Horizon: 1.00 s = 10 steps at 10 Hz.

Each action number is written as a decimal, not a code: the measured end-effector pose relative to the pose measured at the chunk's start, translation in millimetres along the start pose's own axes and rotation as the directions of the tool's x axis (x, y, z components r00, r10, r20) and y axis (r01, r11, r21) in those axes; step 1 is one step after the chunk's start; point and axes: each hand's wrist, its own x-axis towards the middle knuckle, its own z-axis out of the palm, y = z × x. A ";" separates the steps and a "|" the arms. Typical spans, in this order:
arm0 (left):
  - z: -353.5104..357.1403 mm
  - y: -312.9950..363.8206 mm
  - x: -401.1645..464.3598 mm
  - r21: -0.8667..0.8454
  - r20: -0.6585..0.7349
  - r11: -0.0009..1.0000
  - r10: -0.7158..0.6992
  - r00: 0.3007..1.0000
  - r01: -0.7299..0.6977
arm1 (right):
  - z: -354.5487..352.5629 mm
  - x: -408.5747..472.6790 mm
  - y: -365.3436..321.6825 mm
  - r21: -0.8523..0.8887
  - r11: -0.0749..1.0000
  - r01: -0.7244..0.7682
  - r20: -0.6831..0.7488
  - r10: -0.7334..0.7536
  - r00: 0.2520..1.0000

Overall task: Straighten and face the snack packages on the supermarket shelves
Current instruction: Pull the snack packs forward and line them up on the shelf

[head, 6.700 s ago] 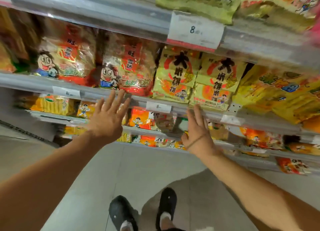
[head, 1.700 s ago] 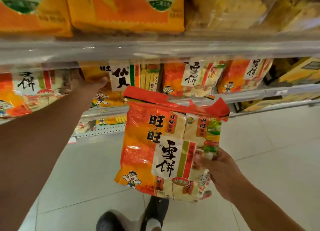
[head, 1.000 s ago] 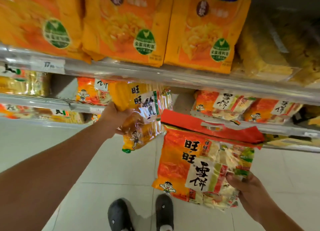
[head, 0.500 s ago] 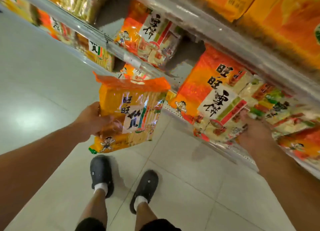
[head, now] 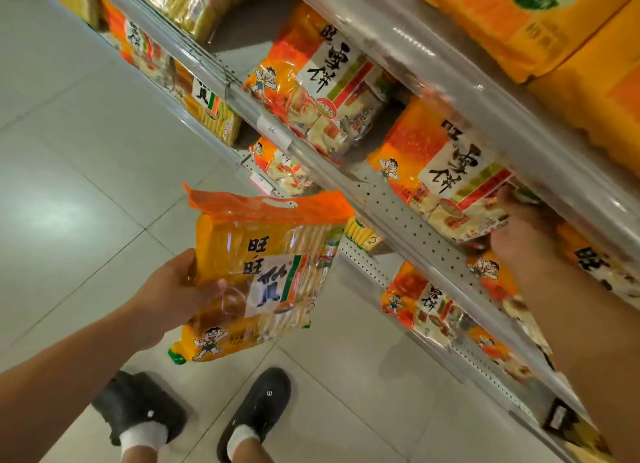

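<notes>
Two hands are busy at a run of snack shelves that slants from upper left to lower right, with pale floor tiles (head: pixel 86 157) open to the left and below. The middle shelf (head: pixel 388 202) shows a bare strip of perforated metal between an orange rice-cracker bag (head: pixel 322 81) standing further left and the orange bag (head: pixel 446 171) being set down. A clear plastic rail runs along each shelf's front edge, and the rail of the shelf above overhangs the top of that bag.

The right hand (head: pixel 512 227) reaches in under that rail, arm stretched up from the lower right, fingers curled around the lower right corner of the orange bag, which rests tilted on the shelf just behind the front edge. The left hand (head: pixel 173 292) is out over the floor, well clear of the shelves, thumb across the front and fingers behind, gripping the left side of a yellow rice-cracker bag (head: pixel 263 275) held upright with its orange sealed top uppermost.

Both bags carry the characters 旺旺 and a cartoon boy; the orange ones read 雪饼 in large black brushwork, the yellow one 仙贝. A price tag (head: pixel 273 131) on the rail reads "14". Black slip-on shoes (head: pixel 256 410) with white socks stand below.
</notes>
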 end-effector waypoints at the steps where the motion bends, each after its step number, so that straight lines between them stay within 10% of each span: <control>1: 5.1 8.4 1.8 0.026 0.025 1.000 0.005 1.000 -0.006 | 12.1 18.1 12.4 -0.297 0.951 0.083 0.051 -0.071 0.996; 3: 12.1 25.1 8.0 0.010 0.063 0.999 0.034 0.997 -0.035 | 14.6 15.7 28.9 -0.474 0.864 0.168 0.163 -0.102 0.981; 5: 15.7 34.9 11.2 -0.067 0.103 0.997 0.052 0.993 -0.045 | 22.9 -0.3 27.6 0.019 0.996 -0.084 0.061 0.083 0.995; 6: 10.6 37.8 0.9 -0.096 0.112 0.995 0.047 0.993 -0.036 | 27.5 -30.4 35.9 -0.020 0.998 0.061 -0.076 -0.062 0.995; 7: -12.6 45.3 -23.3 -0.138 0.153 0.990 0.055 0.987 -0.034 | 34.4 -95.7 67.1 -0.020 0.984 0.176 0.150 -0.171 0.974; 8: -54.5 51.0 -48.1 -0.151 0.207 0.989 0.041 0.977 -0.009 | 45.8 -167.0 75.0 -0.066 0.997 -0.025 0.587 0.059 0.807; 10: -173.8 48.8 -98.3 -0.195 0.200 0.981 0.062 0.978 -0.022 | 68.8 -264.6 25.1 -0.071 0.997 0.036 0.676 0.021 0.737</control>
